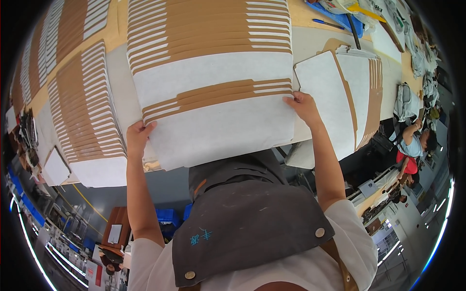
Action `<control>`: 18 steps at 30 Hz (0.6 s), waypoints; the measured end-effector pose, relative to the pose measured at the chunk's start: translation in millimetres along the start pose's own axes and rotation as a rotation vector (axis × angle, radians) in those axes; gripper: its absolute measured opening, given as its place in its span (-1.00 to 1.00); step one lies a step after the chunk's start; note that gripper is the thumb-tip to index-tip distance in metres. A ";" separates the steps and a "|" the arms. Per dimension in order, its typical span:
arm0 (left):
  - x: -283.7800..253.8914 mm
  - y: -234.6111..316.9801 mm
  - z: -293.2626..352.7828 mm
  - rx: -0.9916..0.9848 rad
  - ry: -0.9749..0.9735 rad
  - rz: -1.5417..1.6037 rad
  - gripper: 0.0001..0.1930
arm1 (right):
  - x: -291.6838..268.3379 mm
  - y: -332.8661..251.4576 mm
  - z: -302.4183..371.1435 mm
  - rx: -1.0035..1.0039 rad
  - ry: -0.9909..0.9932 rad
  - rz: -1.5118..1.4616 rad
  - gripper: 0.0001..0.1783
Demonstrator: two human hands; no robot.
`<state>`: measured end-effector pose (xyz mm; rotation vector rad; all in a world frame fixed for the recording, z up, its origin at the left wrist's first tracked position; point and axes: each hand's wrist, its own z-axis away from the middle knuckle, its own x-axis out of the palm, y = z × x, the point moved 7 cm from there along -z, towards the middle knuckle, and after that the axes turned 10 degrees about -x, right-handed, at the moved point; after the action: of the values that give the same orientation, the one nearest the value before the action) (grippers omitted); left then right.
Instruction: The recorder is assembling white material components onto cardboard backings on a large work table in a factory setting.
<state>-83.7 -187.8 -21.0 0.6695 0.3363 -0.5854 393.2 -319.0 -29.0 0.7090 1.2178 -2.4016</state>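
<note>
A large pale sheet [223, 131] lies at the table's front edge, its near side reaching past that edge. My left hand [139, 137] pinches its left edge, thumb on top. My right hand [303, 107] pinches its right edge near the upper corner. Just beyond it are several like sheets in a staggered small group, their brown edges with white end strips [213, 94] showing. Farther off, a bigger staggered stack [208, 29] of the same sheets fills the middle of the table. What lies beneath the held sheet is hidden.
At the left stands another staggered row of brown-and-white sheets [87, 106]. More sheets [335, 97] lie fanned at the right. A blue pen [328, 24] and a blue tray [357, 24] with tools are at the far right. Other people [412, 145] work beyond.
</note>
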 end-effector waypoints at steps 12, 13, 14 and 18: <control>-2.3 29.3 11.3 0.229 0.224 -0.406 -0.58 | -7.9 -14.0 -1.2 0.027 0.044 0.204 -0.60; -1.8 28.8 9.8 0.236 0.207 -0.416 -0.59 | -8.2 -13.4 -2.3 0.024 0.041 0.203 -0.60; -3.2 27.5 8.0 0.234 0.210 -0.415 -0.59 | -7.1 -10.3 -3.6 0.050 0.015 0.173 -0.60; -3.7 16.5 -1.6 0.141 0.116 -0.367 -0.64 | -3.2 -1.6 -7.7 0.073 -0.025 0.125 -0.59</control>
<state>-76.8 -174.8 -12.4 0.7852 0.5360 -0.9286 397.1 -311.5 -30.0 0.7510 1.0486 -2.3542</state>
